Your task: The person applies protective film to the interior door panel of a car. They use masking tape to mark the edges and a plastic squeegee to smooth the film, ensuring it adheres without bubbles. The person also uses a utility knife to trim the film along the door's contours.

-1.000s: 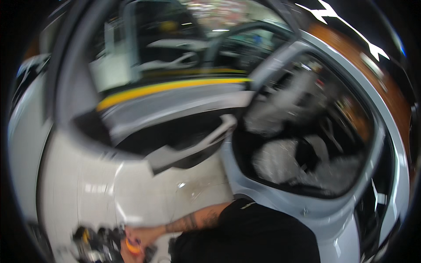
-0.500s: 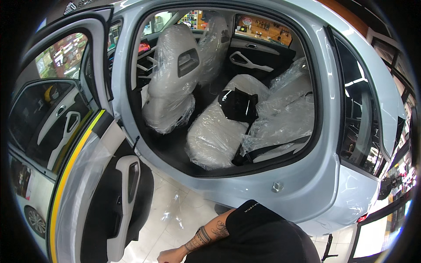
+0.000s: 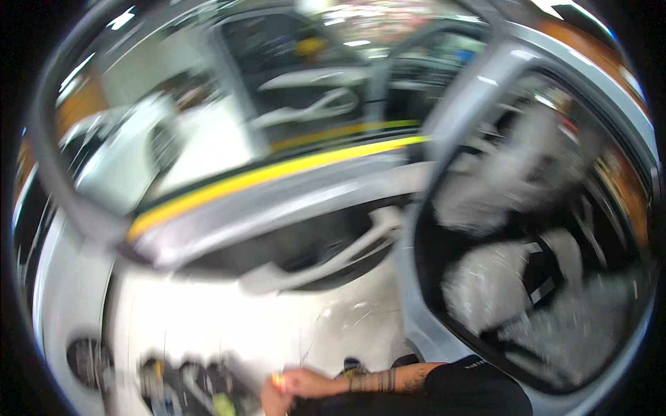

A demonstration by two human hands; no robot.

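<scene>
One orange thing (image 3: 279, 380), its long axis and direction too blurred to tell, sits lower centre in the curled left hand (image 3: 275, 399); one right hand (image 3: 309, 383) adjoins, openness unclear.

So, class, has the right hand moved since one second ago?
Yes, the right hand has shifted rightward against the grey door pull, now sitting below it.

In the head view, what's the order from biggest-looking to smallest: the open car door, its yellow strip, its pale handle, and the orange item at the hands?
1. Open car door
2. Yellow strip and pale handle: the strip is longer, but blur leaves their overall size unsure
3. Orange item, a small spot
</scene>
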